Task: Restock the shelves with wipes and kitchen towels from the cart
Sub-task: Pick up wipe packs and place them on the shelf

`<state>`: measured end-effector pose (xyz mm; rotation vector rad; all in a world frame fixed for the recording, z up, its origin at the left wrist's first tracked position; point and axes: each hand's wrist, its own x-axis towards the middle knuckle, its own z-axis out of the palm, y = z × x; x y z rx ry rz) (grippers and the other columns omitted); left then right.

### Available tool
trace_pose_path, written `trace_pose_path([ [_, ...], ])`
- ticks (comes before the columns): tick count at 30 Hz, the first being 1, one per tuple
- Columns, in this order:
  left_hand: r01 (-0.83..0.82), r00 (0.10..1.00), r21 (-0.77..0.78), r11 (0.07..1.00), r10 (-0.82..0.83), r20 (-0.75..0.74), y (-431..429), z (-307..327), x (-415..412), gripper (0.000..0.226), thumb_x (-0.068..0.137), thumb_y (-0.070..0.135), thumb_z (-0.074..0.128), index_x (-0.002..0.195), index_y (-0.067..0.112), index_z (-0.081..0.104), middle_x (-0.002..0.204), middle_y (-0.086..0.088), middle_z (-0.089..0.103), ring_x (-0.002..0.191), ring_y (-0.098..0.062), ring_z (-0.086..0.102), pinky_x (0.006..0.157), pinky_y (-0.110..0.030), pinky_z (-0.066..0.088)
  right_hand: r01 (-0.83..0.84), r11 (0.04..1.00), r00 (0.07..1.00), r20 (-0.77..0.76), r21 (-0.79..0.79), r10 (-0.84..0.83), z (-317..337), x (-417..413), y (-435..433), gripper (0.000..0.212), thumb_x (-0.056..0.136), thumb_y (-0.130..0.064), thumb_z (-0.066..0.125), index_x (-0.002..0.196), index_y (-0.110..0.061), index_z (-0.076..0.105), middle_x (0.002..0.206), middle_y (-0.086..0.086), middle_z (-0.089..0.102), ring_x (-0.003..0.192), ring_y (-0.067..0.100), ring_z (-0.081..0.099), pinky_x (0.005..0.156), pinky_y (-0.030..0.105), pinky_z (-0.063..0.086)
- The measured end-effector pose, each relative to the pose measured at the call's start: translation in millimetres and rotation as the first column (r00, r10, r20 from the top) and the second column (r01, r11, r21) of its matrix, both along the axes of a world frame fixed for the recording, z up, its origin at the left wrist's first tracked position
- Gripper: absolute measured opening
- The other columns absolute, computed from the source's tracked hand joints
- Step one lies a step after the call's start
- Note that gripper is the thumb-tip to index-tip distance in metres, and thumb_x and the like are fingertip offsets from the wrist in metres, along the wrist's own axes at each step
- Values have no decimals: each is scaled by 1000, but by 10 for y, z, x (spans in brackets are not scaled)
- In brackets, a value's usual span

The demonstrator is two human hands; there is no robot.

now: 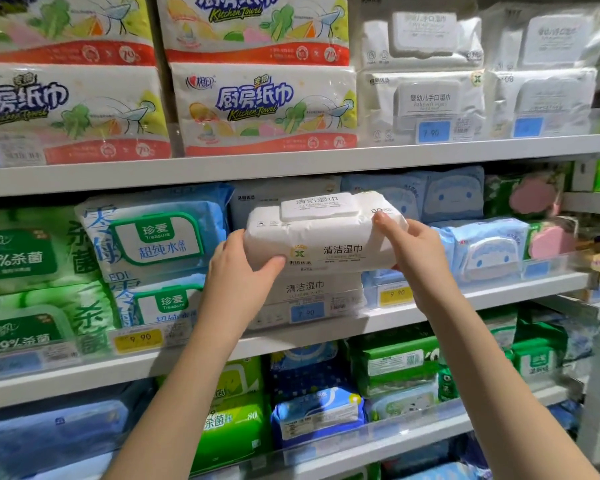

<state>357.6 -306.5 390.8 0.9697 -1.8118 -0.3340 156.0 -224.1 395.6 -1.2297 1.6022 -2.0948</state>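
Holding one white wipes pack [323,233] by its two short ends, both hands are up at the middle shelf [465,299]. The left hand [238,271] grips the left end, with the thumb on the printed front and the fingers hidden behind. The right hand [413,251] grips the right end with its fingers curled over the upper corner.

The pack is directly above one lower pack [312,292] of the same kind, which lies on the shelf behind a blue price tag [307,311]. I cannot tell if the two packs touch.

Three white shelf boards are in view, one above the other, all full of soft packs. On the top shelf there are four kitchen towel packs [264,109] in two stacks of two. To the right of them are four white lidded packs [426,102], also two and two. Green and blue wipes packs stand on both sides of the hands.

The long axis of the held pack runs left to right, along the shelf edge. Its lid faces up and its printed side faces the person.
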Motion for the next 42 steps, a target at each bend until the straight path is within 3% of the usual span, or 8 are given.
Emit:
trace_pose_path([
  [5,71,991,155,985,-53,-121,59,198,-51,45,92,53,47,67,15,43,70,1,44,66,-17,43,56,-32,29,-30,999,997,75,41,27,49,-12,23,29,84,-40,66,79,-11,69,83,7,66,86,25,61,90,49,53],
  [10,160,970,96,982,-139,-198,81,143,-7,26,87,40,63,84,14,63,76,3,61,72,-19,58,61,-32,45,-88,996,991,98,2,88,-21,18,90,15,86,-28,67,82,-13,69,78,2,68,73,16,60,62,24,46],
  [16,148,964,-32,988,-152,-218,140,27,-9,21,83,26,71,98,27,57,92,16,62,89,-7,60,75,-27,50,-151,982,987,45,-114,157,-127,-28,160,15,86,-11,66,100,-10,72,84,-2,73,74,4,66,58,6,45],
  [22,62,970,-45,997,-70,-232,21,-22,-115,34,77,21,77,102,20,54,97,9,60,88,-11,57,65,-15,40,-57,989,994,-100,-139,43,0,-109,-6,24,81,-8,71,98,-26,71,92,-3,72,93,14,66,77,23,49],
  [26,-82,979,-52,995,70,-191,-96,-59,-136,43,79,28,75,115,14,55,106,4,61,93,-15,55,71,-25,41,-31,997,990,-136,-70,21,-9,-152,-249,26,77,-9,73,100,-19,74,89,-1,74,92,21,69,82,36,55],
  [30,-218,974,-114,969,209,-86,-145,-65,-156,38,81,34,72,108,15,53,107,-2,60,96,-19,50,75,-36,43,-9,999,979,-203,-36,2,-4,-166,-453,19,79,-5,69,75,-23,65,65,-15,65,62,-1,57,61,17,45],
  [33,-343,930,-291,893,367,30,-174,-79,-174,44,82,40,69,111,9,56,118,-10,56,111,-26,43,92,-39,38,63,998,961,-268,-4,-62,-7,-169,-514,20,81,-15,69,67,-16,56,58,-8,54,53,1,44,44,11,32],
  [42,-410,883,-415,812,468,44,-312,-129,-132,48,74,38,77,107,5,64,118,-14,56,112,-34,43,87,-45,39,134,990,919,-380,42,-108,-57,-177,-543,15,82,-31,69,82,-18,62,72,-10,64,70,10,57,59,28,40],
])
